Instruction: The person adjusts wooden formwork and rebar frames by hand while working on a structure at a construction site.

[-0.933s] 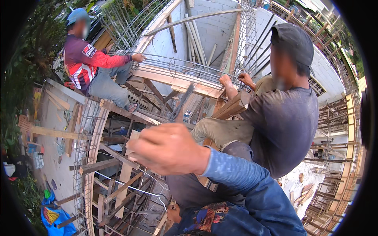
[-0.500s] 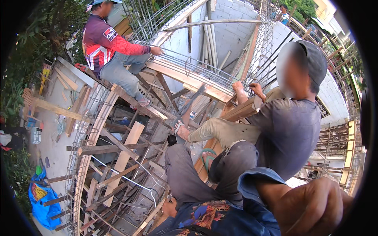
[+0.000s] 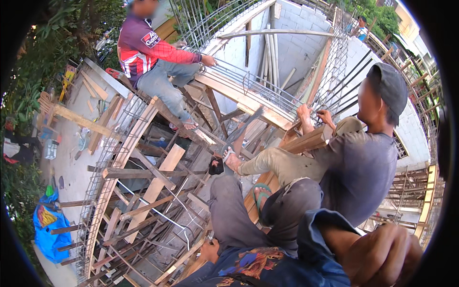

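Large at the lower right is my right hand (image 3: 382,253), its fingers curled into a fist below a blue sleeve cuff. Whatever lies inside those fingers is hidden. My left hand (image 3: 209,250) is small and low in the middle, curled beside the edge of a wooden board (image 3: 179,263); its grip is mostly hidden. My bent legs in grey trousers (image 3: 234,205) lie between the hands. Close on the right sits a co-worker in a dark cap (image 3: 356,158), both hands at the end of a long rebar cage (image 3: 258,83) resting along a formwork plank (image 3: 248,103).
Another co-worker in a red and purple shirt (image 3: 153,52) sits at the far left, one hand on the rebar. Timber supports (image 3: 143,210) and gaps lie below left, beside a curved rebar cage (image 3: 98,191). A blue tarp (image 3: 50,234) lies lower left. Block walls (image 3: 299,28) stand behind.
The scene has shifted right and slightly down in the picture. My right hand stays fisted, a little lower. The near co-worker's head has turned more toward the rebar, hands still there.
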The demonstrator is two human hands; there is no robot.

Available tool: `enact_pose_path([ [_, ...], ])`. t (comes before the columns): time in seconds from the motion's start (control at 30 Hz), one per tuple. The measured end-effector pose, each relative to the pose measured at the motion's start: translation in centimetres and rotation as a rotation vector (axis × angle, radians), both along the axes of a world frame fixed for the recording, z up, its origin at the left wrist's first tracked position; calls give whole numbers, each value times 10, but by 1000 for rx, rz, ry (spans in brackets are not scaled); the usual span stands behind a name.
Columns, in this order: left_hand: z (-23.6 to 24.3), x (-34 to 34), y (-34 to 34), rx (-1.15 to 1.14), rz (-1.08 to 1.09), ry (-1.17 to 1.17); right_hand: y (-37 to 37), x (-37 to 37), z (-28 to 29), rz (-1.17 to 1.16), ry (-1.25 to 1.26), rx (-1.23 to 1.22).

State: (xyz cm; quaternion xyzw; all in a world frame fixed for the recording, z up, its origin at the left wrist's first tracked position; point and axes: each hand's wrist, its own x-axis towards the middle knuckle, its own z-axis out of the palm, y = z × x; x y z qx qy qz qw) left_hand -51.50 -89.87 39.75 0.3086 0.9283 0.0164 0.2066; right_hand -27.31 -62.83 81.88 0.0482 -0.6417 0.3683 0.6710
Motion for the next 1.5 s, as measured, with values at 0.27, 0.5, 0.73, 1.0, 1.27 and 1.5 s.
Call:
enact_pose_path([
  [0.27, -14, -8, -10, -5, -57, 16, -7, 12, 2, 6, 20, -4],
  [0.5, -16, -8, -13, 20, -78, -69, -13, 17, 5, -23, -17, -6],
  [0.73, -15, -8, -8, -142, -45, -31, -12, 20, 5, -32, -11, -3],
  [1.0, -14, -5, -8, -31, -93, 10, -6, 21, 6, -1, -5, -21],
  [1.27, -17, -8, -12, -81, -40, 48, -3, 20, 8, 35, 13, -19],
  [1.5, -13, -8, -9, -59, -19, 5, -1, 19, 11, 101, 50, -22],
])
